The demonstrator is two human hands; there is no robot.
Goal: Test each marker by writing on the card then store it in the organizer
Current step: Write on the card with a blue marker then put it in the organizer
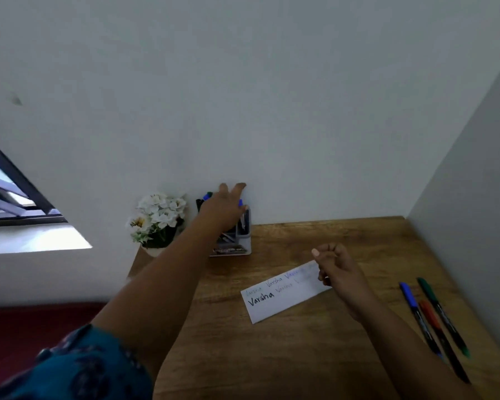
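Two walls corner the wooden desk (315,356) — left fingers (237,187) spread, right fingers (319,252) curled empty.

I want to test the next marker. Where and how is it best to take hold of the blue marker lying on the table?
Probably grip the blue marker at mid-barrel, from above with the right hand. It lies flat, cap pointing away; its left side is free, while the red marker lies close on its right, so a pinch across the barrel looks easiest.

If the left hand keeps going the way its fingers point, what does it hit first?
Probably the wall behind the organizer. The left hand is over the organizer with fingers stretched toward the wall; depth is unclear, so how near it is cannot be judged.
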